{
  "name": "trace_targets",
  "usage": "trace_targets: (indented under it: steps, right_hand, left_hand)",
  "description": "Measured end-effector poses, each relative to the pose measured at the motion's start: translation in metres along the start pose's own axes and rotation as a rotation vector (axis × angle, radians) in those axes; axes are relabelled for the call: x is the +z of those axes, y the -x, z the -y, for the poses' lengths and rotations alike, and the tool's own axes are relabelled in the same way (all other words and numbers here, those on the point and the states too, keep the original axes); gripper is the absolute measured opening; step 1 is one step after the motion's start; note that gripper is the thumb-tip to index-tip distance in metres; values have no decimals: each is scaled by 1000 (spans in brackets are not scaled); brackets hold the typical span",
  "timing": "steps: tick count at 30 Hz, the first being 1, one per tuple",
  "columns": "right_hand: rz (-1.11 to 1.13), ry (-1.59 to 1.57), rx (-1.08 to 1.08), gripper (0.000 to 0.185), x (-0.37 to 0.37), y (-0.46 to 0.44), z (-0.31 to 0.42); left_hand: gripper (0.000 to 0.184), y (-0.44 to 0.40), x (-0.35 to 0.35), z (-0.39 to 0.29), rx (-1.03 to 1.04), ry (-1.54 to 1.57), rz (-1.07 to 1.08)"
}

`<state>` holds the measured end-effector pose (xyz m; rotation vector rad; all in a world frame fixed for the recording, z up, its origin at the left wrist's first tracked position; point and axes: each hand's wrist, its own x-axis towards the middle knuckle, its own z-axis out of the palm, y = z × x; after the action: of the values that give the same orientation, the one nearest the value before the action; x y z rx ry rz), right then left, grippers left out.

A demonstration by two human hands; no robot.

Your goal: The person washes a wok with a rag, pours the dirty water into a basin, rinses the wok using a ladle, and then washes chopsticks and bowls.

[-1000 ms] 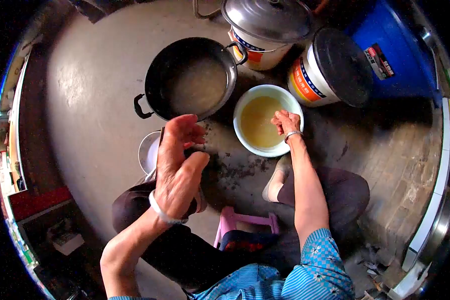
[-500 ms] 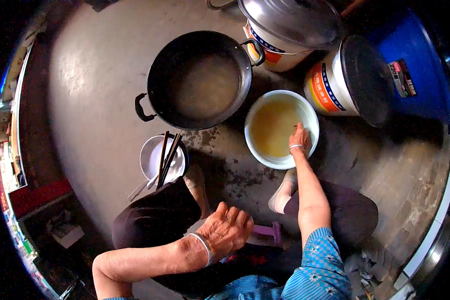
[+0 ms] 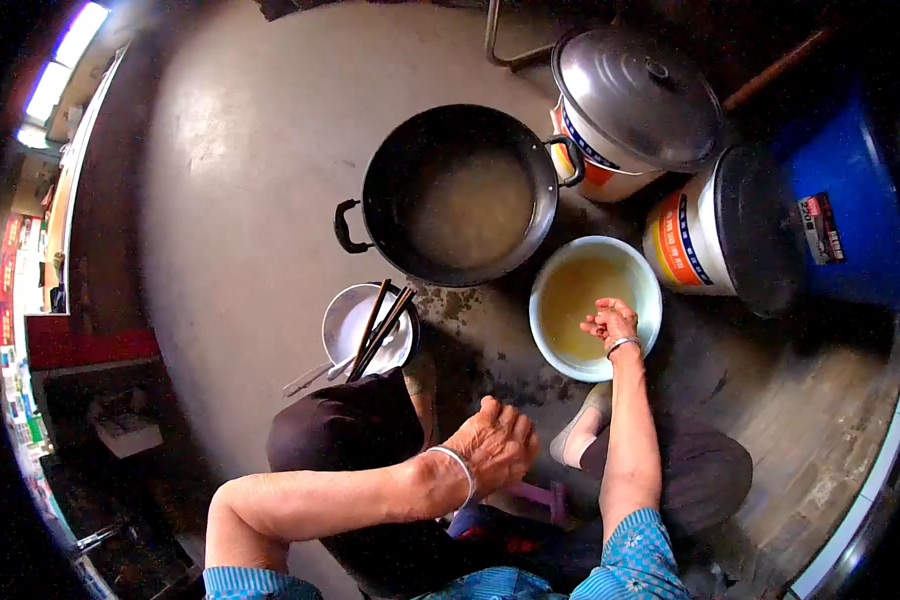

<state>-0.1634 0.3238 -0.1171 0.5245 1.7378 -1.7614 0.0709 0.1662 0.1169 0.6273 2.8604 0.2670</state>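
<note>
My right hand point(image 3: 613, 321) hangs over the pale basin point(image 3: 651, 318), which holds cloudy yellowish liquid point(image 3: 573, 301). Its fingers are loosely bent and apart, with nothing visible in them. My left hand point(image 3: 492, 447) is curled into a fist near my lap, back of the hand upward; no object shows, though the palm is hidden. A large black two-handled wok point(image 3: 390, 222) with cloudy liquid stands beyond the basin, to its left. By my left knee is a white bowl point(image 3: 344, 318) with dark chopsticks point(image 3: 380, 332) and a spoon handle point(image 3: 308, 380) laid across it.
At the back right stand a white bucket point(image 3: 610, 177) under a metal lid point(image 3: 635, 95), a second bucket point(image 3: 678, 243) with a dark lid, and a blue tub point(image 3: 850, 190). Wet spots mark the grey floor point(image 3: 260, 200). Shelves point(image 3: 30, 300) line the far left.
My right hand has lifted from the basin's right side, and its fingers now show above the liquid. My left hand stays closed. The whole view has shifted, moving the vessels right and down.
</note>
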Motion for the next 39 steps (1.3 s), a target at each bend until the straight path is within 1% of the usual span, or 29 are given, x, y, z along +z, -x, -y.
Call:
trace_targets:
  steps: [1, 2, 4, 5, 7, 8, 9, 10, 11, 12, 15, 17, 20, 21, 24, 28, 30, 31, 32, 34, 36, 39]
  right_hand:
    - [30, -21, -1, 26, 1, 7, 9]
    - [33, -19, -9, 26, 1, 8, 14]
    - [47, 193, -12, 19, 0, 11, 25]
    - [48, 199, -23, 19, 0, 14, 30]
    - [50, 227, -56, 4, -1, 18, 37]
    - [53, 235, -65, 4, -1, 20, 41]
    - [46, 293, -114, 6, -2, 19, 45]
    - [43, 351, -163, 14, -2, 18, 49]
    - [51, 342, -164, 26, -3, 19, 52]
    - [-67, 396, -105, 34, 14, 40, 72]
    - [-111, 383, -142, 35, 19, 50, 79]
    - [-133, 360, -204, 37, 19, 44, 77]
    - [-165, 293, -209, 39, 20, 39, 73]
    - [-227, 377, -182, 41, 30, 56, 82]
    - [-200, 331, -202, 41, 26, 49, 75]
    - [-224, 334, -205, 41, 29, 48, 73]
    - [-173, 275, -210, 42, 27, 47, 72]
    - [-190, 268, -226, 42, 29, 48, 73]
    - [-207, 264, -238, 42, 30, 49, 72]
    - [-199, 271, -267, 40, 28, 49, 71]
    - [-194, 283, -299, 37, 26, 45, 69]
    - [-181, 266, -285, 36, 21, 46, 65]
  left_hand:
    - [21, 0, -2, 1, 1, -8, 22]
    - [21, -1, 0, 1, -1, -13, 15]
    - [18, -1, 7, 2, -29, -76, -6]
    - [15, -2, 7, 2, -44, -80, -18]
    - [14, -2, 15, 1, -58, -80, -81]
    - [13, -3, 21, 0, -69, -76, -133]
    - [12, -5, 27, -1, -111, -103, -216]
    - [12, -4, 33, -1, -121, -106, -223]
    - [11, -2, 38, -1, -115, -105, -244]
    - [11, -1, 39, 0, -107, -104, -264]
    - [12, 0, 43, 0, -142, -116, -338]
    - [12, 1, 44, 2, -140, -122, -337]
    - [12, 0, 51, 1, -139, -160, -325]
    - [12, 0, 51, 1, -145, -193, -316]
    - [10, 2, 49, 0, -172, -154, -263]
    - [9, 4, 49, 1, -160, -127, -311]
    - [9, 5, 50, -1, -167, -147, -305]
    - [10, 3, 48, 0, -183, -184, -402]
    - [10, 5, 45, -2, -163, -100, -242]
    - [9, 4, 50, -5, -186, -105, -248]
    - [9, 5, 45, -3, -154, -90, -188]
    - [13, 5, 32, -1, -94, -112, -65]
